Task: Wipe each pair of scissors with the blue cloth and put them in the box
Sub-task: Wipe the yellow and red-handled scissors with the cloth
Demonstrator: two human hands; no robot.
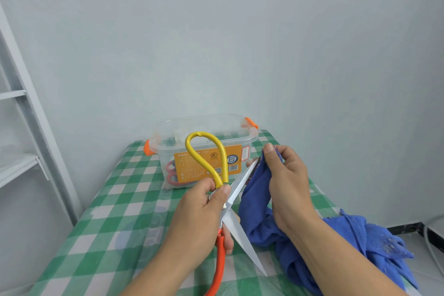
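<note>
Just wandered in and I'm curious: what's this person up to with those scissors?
A person is cleaning scissors by hand. The left hand grips the yellow-and-orange-handled scissors near the pivot, with the blades spread open. The right hand pinches the blue cloth round the far end of one blade. Behind them, on the green checked table, a clear plastic box with orange latches already holds red-handled scissors.

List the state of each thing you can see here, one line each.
scissors: blades spread open, gripped near the pivot by the left hand.
blue cloth: bunched, right hand pinches it over the upper blade.
box: open-topped, red-handled scissors inside.
</note>
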